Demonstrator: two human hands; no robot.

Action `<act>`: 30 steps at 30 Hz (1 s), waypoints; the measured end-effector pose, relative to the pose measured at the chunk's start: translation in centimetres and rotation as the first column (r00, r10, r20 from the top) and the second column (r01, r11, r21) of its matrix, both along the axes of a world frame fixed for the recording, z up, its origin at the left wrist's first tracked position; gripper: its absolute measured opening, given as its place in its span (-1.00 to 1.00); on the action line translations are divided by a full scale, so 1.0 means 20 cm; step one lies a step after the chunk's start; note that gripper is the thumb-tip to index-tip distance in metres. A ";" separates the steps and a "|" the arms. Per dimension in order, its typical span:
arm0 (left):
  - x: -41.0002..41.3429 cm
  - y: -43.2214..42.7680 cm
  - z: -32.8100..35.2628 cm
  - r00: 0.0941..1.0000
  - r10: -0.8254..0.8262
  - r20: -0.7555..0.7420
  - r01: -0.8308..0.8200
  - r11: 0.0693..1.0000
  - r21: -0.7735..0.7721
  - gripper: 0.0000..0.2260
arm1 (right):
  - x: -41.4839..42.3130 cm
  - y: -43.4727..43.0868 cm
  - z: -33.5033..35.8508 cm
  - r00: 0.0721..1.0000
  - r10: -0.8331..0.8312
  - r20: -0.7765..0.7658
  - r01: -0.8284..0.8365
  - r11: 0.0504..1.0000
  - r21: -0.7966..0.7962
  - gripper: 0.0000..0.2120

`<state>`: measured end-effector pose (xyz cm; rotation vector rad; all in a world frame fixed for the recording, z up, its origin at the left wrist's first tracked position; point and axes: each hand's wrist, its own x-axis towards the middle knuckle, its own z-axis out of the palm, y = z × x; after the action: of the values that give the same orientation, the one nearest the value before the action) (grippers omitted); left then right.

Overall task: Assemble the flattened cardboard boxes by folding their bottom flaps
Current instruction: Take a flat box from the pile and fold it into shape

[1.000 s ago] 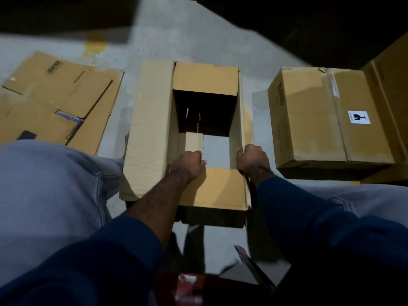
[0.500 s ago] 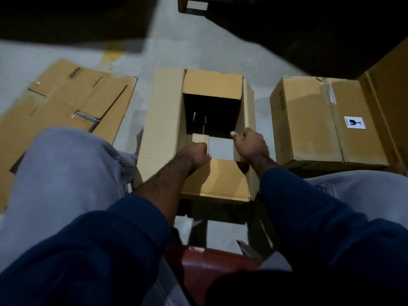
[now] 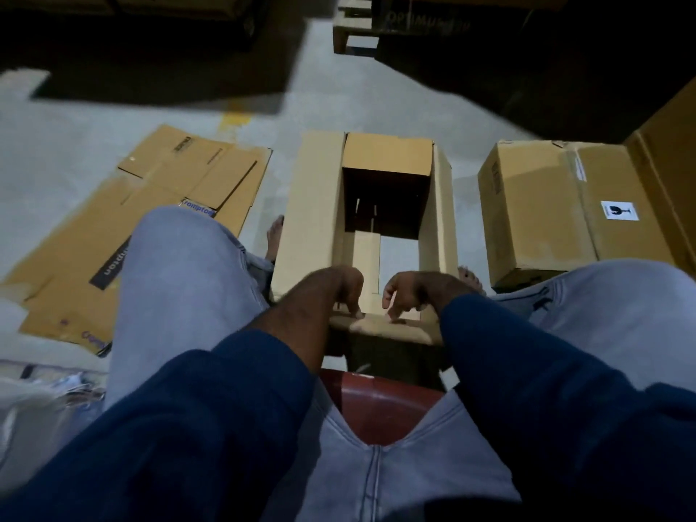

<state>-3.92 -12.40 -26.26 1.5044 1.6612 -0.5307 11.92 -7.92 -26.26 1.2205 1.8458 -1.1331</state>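
On the concrete floor (image 3: 113, 118), between the knees of a seated person: one open box (image 3: 312, 239), flaps uppermost, not yet closed.

Flaps: far flap (image 3: 388, 150) turned inward over the opening. Two long side flaps (image 3: 440, 220) standing open. Near flap (image 3: 380, 327) at the person's edge, under both hands.

Left hand (image 3: 335, 288): fingers (image 3: 350, 303) curled, tips hooked onto the near flap's free edge. Right hand (image 3: 414, 290): likewise, just beside the left, not touching it. Thumbs are hidden and the frame is blurred, so this may be a full pinch or only a hooked hold.

Also present: flattened boxes (image 3: 158, 205) lying at left, apparently awaiting assembly. Closed box (image 3: 546, 212) at right, with a fragile sticker. Red seat (image 3: 376, 405) beneath the person.

Step in hand, by judgement: setting the short near flap across the opening. The next move calls for keeping both short flaps level, then bringing the long side flaps over them to meet along the middle.
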 end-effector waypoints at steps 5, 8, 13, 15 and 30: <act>0.01 -0.13 -0.21 1.000 0.012 -0.028 -0.009 0.994 0.110 -0.50 | -0.02 -0.11 -0.14 0.989 0.117 0.091 -0.132 0.977 0.170 -0.50; 0.01 -0.13 -0.27 1.000 0.007 -0.014 -0.005 0.995 0.103 -0.73 | -0.07 -0.14 -0.18 0.970 0.204 0.133 -0.233 0.937 0.261 -0.57; 0.03 -0.10 -0.31 1.000 0.004 -0.018 -0.001 0.986 0.164 -0.97 | -0.10 -0.16 -0.23 0.916 0.337 0.216 -0.398 0.827 0.398 -0.75; 0.04 -0.09 -0.33 0.999 0.001 -0.033 0.005 0.982 0.188 -0.98 | -0.10 -0.16 -0.24 0.913 0.341 0.225 -0.407 0.810 0.423 -0.78; 0.30 -0.13 -0.36 0.986 -0.028 0.162 -0.006 0.979 0.205 -0.81 | 0.11 -0.13 -0.24 0.962 0.175 0.209 -0.244 0.896 0.372 -0.73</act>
<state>2.01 -15.02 -33.41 1.6583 1.6173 -0.2382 14.06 -10.54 -31.05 1.2494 2.0747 -0.5312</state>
